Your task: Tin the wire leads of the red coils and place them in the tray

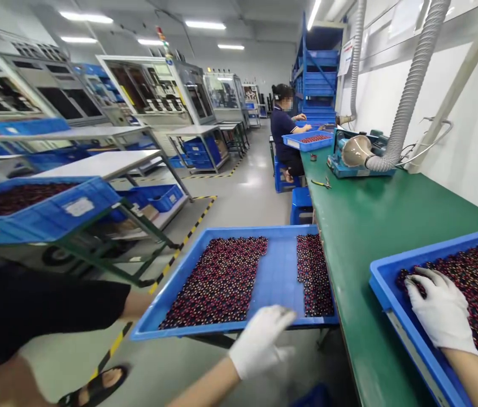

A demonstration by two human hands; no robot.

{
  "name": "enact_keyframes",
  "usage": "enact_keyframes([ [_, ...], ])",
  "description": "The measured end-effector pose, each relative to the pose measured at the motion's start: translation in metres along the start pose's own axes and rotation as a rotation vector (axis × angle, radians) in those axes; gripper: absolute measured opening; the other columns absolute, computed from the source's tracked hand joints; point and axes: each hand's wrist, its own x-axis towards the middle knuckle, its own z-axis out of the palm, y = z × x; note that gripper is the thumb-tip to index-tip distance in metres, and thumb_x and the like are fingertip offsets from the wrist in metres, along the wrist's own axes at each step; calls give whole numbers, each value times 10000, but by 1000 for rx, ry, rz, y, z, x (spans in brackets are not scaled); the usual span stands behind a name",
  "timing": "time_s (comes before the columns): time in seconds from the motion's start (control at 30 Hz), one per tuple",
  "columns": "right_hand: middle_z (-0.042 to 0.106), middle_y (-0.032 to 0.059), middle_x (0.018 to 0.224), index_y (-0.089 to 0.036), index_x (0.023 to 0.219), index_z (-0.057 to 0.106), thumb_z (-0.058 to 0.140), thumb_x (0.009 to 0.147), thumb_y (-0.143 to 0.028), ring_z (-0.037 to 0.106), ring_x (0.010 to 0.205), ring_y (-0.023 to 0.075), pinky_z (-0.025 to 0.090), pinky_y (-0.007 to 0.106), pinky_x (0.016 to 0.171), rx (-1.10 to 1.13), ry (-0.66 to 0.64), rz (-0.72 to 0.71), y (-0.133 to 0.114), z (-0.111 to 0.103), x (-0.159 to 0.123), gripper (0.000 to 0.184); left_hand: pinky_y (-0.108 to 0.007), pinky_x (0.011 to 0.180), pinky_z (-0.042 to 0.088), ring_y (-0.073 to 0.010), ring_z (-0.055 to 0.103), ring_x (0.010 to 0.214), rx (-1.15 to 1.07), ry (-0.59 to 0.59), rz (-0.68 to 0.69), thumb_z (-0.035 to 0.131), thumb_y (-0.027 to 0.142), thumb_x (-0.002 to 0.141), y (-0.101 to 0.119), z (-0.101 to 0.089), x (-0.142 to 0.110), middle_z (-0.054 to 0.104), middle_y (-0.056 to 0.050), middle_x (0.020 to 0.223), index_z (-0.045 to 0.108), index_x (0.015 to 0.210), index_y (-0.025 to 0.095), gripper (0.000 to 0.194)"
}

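My left hand point(261, 339), in a white glove, grips the near rim of a flat blue tray point(279, 271). This tray juts off the edge of the green bench and carries two patches of small dark red parts point(217, 282). My right hand point(442, 308), also gloved, lies with fingers spread on the dark red parts filling a second blue tray point(385, 285) on the bench at the right.
A green workbench point(374, 220) runs along the right wall, with a blue machine and grey suction hoses point(360, 152). A seated person point(285, 133) works at the far end. Blue stools point(301, 203) stand beside the bench. A bin on a cart point(52, 212) and another person's leg point(31, 316) are at left.
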Motion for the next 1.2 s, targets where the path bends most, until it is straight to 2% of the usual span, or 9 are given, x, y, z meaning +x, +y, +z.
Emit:
enact_keyframes([
  [0.17,666,97,930,-160,775,667,424,816,-310,562,920,245,437,397,850,87,-28,-50,3,-9,-8,288,-380,736,490,-191,566,821,64,-110,-173,519,356,857,-65,-13,-12,561,-54,978,546,1005,130,271],
  [0.43,675,100,878,-151,809,634,476,822,-270,590,853,233,457,390,839,121,137,-95,2,-41,-12,198,-385,765,461,-188,555,840,133,-310,-274,563,319,826,-82,10,-37,573,-54,941,568,908,139,198],
  [0.57,663,99,898,-173,823,609,504,819,-232,575,913,236,430,406,889,193,194,-87,-43,-81,3,121,-417,813,427,-230,557,890,172,-406,-240,606,201,758,-72,21,-60,605,-76,931,592,906,126,166],
  [0.7,649,74,931,-219,842,590,514,813,-241,577,899,227,428,412,881,477,159,-41,-127,-99,8,85,-407,820,432,-262,562,920,160,-474,-241,569,159,729,-49,30,-90,622,-101,966,609,911,140,187],
  [0.77,643,68,960,-230,877,590,491,832,-255,573,920,213,439,375,865,703,22,21,-171,-88,-9,111,-386,822,436,-260,564,924,140,-495,-259,544,169,738,-36,34,-103,627,-96,967,612,909,162,184],
  [0.83,644,60,983,-236,915,606,469,838,-253,572,935,208,439,349,850,802,-214,6,-205,-64,-42,158,-372,813,443,-256,572,906,119,-508,-282,528,185,747,-23,38,-113,632,-90,953,615,897,178,173],
  [0.93,669,53,824,-232,810,652,482,831,-255,604,795,238,439,376,757,527,-622,-32,-225,-22,-105,173,-367,788,455,-260,581,875,91,-523,-296,538,225,746,-7,44,-124,639,-83,922,616,862,184,146],
  [1.03,655,79,712,-187,713,657,461,824,-161,604,706,243,436,364,681,433,-693,26,-218,-2,-159,227,-361,755,470,-263,591,843,65,-546,-275,552,213,735,9,49,-135,644,-80,882,619,825,182,116],
  [1.2,630,53,717,-212,696,634,449,842,-230,563,748,240,400,386,766,326,-695,102,-215,-17,-200,236,-419,732,478,-284,599,817,17,-539,-184,444,135,802,30,59,-144,637,-117,857,616,822,153,174],
])
